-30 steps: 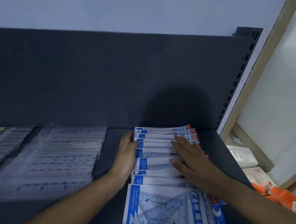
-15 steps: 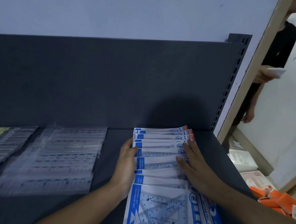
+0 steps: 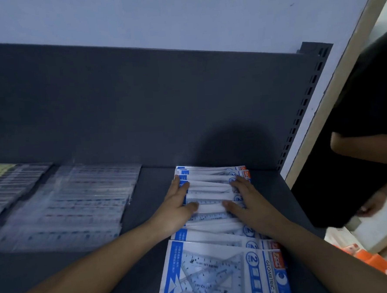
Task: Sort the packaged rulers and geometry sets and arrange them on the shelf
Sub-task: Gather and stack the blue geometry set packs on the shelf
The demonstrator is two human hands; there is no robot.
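Your fanned row of blue-and-white plastic geometry-set packets (image 3: 217, 258) lies on the right part of the dark grey metal shelf (image 3: 150, 194). It runs from the near edge toward the back panel, and each packet overlaps the one beyond it.

The row's long axis goes near to far, while each packet's own long side goes left to right. That puts the packets' short ends under your palms. Your left hand (image 3: 177, 207) lies flat on the blue left ends and your right hand (image 3: 250, 205) lies flat on the right ends, with the row's middle bare between them. Both hands have straight, spread fingers (image 3: 182, 189) pointing away from you; they press and grip nothing.

The farthest packets sit just past your fingertips, and the nearest lies beside your forearms. Squaring the row probably means pushing inward from both ends at once. Neither hand is nearer than the other.

The clear-sleeved packaged rulers (image 3: 78, 203) lie in their own spread well to the left, apart from this row.
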